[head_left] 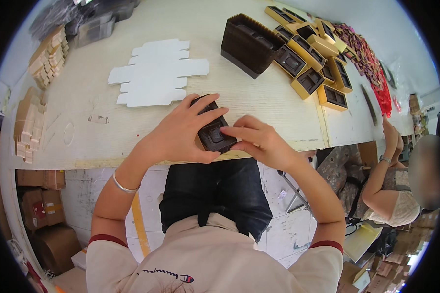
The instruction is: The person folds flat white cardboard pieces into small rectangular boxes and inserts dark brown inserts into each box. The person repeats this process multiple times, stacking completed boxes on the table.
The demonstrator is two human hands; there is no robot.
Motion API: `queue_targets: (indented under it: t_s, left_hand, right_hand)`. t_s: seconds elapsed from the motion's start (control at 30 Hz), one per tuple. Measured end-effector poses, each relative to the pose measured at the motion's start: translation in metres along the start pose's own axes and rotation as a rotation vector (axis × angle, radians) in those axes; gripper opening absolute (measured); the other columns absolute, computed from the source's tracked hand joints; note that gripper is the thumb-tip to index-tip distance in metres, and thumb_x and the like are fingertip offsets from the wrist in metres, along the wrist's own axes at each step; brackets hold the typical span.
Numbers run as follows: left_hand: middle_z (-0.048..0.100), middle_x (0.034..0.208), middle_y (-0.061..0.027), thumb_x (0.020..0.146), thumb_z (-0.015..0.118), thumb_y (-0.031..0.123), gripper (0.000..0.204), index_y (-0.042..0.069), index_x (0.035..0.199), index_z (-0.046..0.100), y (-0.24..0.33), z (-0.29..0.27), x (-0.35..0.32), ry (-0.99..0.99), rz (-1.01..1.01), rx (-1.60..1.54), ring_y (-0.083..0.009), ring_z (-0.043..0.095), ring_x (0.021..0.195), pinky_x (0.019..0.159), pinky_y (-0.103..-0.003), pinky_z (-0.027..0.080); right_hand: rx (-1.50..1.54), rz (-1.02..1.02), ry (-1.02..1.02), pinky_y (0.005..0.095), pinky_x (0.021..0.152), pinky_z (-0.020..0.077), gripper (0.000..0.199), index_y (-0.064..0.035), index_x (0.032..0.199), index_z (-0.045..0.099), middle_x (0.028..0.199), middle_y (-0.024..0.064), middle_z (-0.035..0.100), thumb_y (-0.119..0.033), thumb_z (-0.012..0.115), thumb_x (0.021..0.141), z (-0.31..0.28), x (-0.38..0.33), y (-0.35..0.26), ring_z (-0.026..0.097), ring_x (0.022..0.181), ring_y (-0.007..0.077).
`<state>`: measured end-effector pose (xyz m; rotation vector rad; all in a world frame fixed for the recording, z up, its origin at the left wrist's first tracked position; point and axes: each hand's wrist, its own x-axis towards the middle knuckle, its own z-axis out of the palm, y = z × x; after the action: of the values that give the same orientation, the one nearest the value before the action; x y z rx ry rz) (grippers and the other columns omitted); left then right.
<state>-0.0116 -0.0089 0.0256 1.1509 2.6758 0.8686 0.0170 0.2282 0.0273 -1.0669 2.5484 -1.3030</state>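
Observation:
My left hand [181, 132] wraps around a small box with a dark brown plastic insert tray [214, 136] at the near edge of the pale wooden table [259, 105]. Its fingers curl over the box's far side. My right hand [259, 139] presses its fingertips on the tray's right side, pushing into the recessed middle. Both hands are on the same box. A silver bangle [124, 186] sits on my left wrist.
Flat white die-cut box blanks [156, 73] lie beyond my hands. A stack of dark brown trays [249, 44] stands at the back, with several gold boxes holding brown inserts [310, 58] to its right. Folded tan cartons [46, 56] line the left. Another person [391, 185] sits at right.

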Motion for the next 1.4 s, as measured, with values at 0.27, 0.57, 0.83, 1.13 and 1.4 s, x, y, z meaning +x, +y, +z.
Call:
queue_targets:
  t_s: [0.27, 0.57, 0.83, 1.13, 1.4]
  left_hand:
    - [0.03, 0.149, -0.0154, 0.069, 0.074, 0.041, 0.078, 0.016, 0.138, 0.048, -0.005, 0.006, -0.003, 0.0, 0.051, 0.094, -0.0442, 0.028, 0.133, 0.108, -0.052, 0.031]
    - [0.032, 0.148, -0.0176, 0.089, 0.055, 0.022, 0.049, 0.013, 0.137, 0.049, 0.008, 0.024, -0.008, 0.133, 0.012, 0.308, -0.0435, 0.029, 0.132, 0.107, -0.049, 0.033]
    - [0.036, 0.144, -0.0162, 0.087, 0.063, 0.027, 0.054, 0.014, 0.137, 0.048, 0.003, 0.013, -0.004, 0.07, -0.126, -0.018, -0.0352, 0.037, 0.123, 0.103, -0.044, 0.036]
    - [0.035, 0.143, -0.0193, 0.09, 0.058, 0.038, 0.056, 0.008, 0.136, 0.049, 0.006, 0.052, -0.017, 0.399, -0.178, 0.164, -0.0387, 0.038, 0.122, 0.104, -0.046, 0.033]
    - [0.04, 0.14, -0.0198, 0.084, 0.067, 0.032, 0.046, 0.005, 0.12, 0.058, 0.003, 0.055, -0.018, 0.516, -0.049, 0.237, -0.0416, 0.032, 0.132, 0.106, -0.053, 0.029]
  right_hand:
    - [-0.313, -0.081, -0.126, 0.038, 0.077, 0.048, 0.042, -0.0053, 0.119, 0.063, 0.105, 0.0142, 0.057, -0.021, 0.069, 0.081, 0.005, 0.002, 0.003, 0.058, 0.091, 0.031]
    - [-0.58, -0.044, 0.115, 0.0451, 0.101, 0.0353, 0.078, -0.0001, 0.134, 0.044, 0.139, 0.0234, 0.04, -0.055, 0.059, 0.081, 0.047, -0.015, -0.005, 0.045, 0.122, 0.0362]
    - [-0.049, 0.151, 0.401, 0.0467, 0.101, 0.0354, 0.045, -0.0027, 0.12, 0.057, 0.131, 0.0227, 0.046, -0.021, 0.071, 0.081, 0.069, -0.02, -0.016, 0.047, 0.117, 0.0413]
    - [0.298, 0.159, 0.39, 0.0403, 0.101, 0.036, 0.037, -0.0054, 0.114, 0.057, 0.131, 0.0207, 0.047, -0.008, 0.07, 0.079, 0.066, -0.012, 0.001, 0.046, 0.118, 0.0379]
    - [-0.031, 0.088, 0.624, 0.0395, 0.094, 0.0446, 0.021, -0.0003, 0.099, 0.063, 0.127, 0.0201, 0.049, 0.0, 0.069, 0.079, 0.062, -0.013, 0.009, 0.051, 0.116, 0.0363]
